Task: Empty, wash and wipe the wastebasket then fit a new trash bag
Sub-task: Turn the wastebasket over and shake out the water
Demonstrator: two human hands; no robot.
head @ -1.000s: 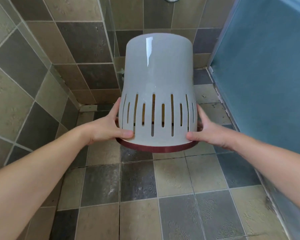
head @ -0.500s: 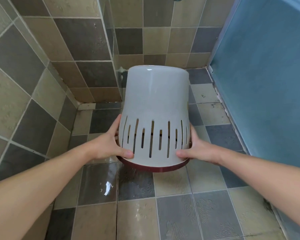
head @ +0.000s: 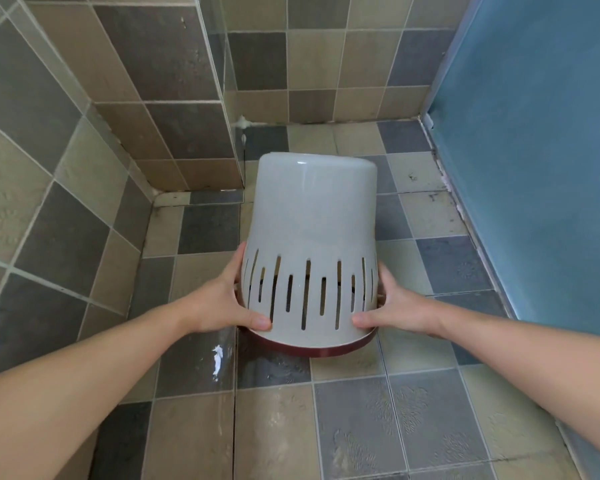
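While you hold the wastebasket [head: 312, 237] upside down over the wet floor [head: 274, 427], likely draining it, your left hand [head: 222, 303] and right hand [head: 395, 306] grip its slotted sides, thumbs pressed just above the red rim [head: 309, 351].

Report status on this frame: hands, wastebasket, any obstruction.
Left hand and right hand both grip the wastebasket near its rim. Wastebasket upside down, tilted, low over wet tiled floor. Nothing in the way.
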